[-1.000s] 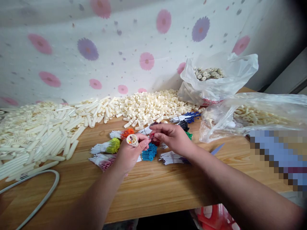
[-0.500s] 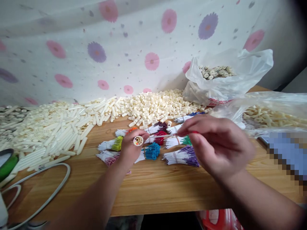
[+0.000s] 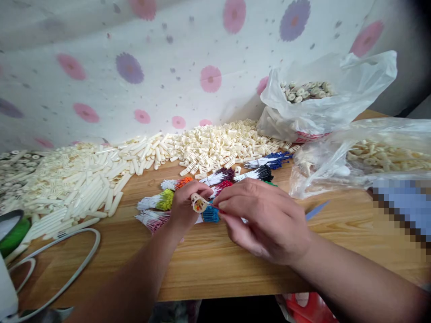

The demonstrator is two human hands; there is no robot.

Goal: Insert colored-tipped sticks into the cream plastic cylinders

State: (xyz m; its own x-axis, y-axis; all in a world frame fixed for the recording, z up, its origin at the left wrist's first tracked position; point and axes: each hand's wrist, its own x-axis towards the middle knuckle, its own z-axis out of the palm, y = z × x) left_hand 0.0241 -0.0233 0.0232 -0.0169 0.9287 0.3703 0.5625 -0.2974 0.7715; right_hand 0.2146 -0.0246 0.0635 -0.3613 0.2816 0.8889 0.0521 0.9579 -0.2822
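Note:
My left hand [image 3: 185, 204] is closed around a cream slotted plastic tube [image 3: 199, 204], its round end facing me. Small coloured ends, orange among them, show inside that opening. Close beside it on the right, my right hand [image 3: 266, 220] pinches a thin red-ended pen refill [image 3: 220, 210] between thumb and fingertips. The refill's far end is at the tube's rim; whether it is inside I cannot tell. Around and behind the hands lie bundles of white refills with coloured ends: yellow-green [image 3: 164, 200], pink [image 3: 153, 220], orange [image 3: 182, 182], black [image 3: 261, 173] and blue [image 3: 274, 159]. My right hand covers others partly.
Slotted cream pieces [image 3: 218, 143] and long cream tubes [image 3: 97, 188] are heaped along the back and left. Plastic bags of parts [image 3: 316, 114] stand at the right. A white cable [image 3: 96, 251] loops at the left; a flat blue pointed piece [image 3: 316, 210] lies right.
My right hand has moved left with the red-ended refill, bringing it up to the tube in my left hand. Black and blue bundles are now more exposed; the purple bundle is covered.

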